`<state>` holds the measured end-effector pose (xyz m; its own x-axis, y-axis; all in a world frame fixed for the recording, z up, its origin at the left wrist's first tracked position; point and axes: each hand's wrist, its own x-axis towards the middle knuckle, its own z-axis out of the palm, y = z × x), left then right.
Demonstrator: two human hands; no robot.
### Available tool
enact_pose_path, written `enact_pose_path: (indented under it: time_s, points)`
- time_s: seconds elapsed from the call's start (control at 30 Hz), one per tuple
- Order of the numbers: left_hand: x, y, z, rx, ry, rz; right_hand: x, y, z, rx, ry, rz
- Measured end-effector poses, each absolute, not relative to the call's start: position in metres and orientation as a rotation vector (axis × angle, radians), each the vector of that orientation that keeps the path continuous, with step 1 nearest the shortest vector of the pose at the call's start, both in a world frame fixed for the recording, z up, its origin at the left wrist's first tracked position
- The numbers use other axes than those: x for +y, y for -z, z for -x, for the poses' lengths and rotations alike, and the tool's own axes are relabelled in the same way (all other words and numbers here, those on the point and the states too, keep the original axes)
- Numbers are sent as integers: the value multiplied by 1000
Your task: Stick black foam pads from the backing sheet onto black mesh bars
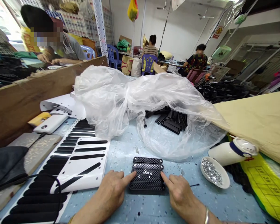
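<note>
Several black textured plastic strips (147, 186) lie side by side in a block on the blue table. Small silvery nuts (146, 172) are scattered over the middle strips, and others sit at the ends of the upper strips. My left hand (114, 186) reaches in with its index finger stretched onto the left end of a middle strip, other fingers curled. At the opposite end, the index fingertip of my right hand (180, 190) touches the same strip. Neither hand grips anything; whatever lies beneath the fingertips is hidden.
A white bowl (226, 183) of small metal pieces stands right, beside a white bottle (224, 152). Clear plastic (107, 96) spreads behind, with more black strips (172, 124) inside. White sheets bearing black strips (90, 174) lie left, near a wooden board (11, 105). Other people sit beyond.
</note>
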<state>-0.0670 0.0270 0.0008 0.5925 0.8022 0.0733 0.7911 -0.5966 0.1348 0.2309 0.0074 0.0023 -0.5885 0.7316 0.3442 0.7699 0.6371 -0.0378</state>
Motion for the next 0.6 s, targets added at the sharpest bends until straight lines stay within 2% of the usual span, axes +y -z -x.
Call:
enact_pose_path:
  time_s: [0.33, 0.6]
  points:
    - [35, -21, 76, 1297, -76, -2801, 8, -7, -231, -2549, 164, 1188]
    - [30, -5, 79, 1253, -52, -2769, 11, -12, -233, -2597, 115, 1241]
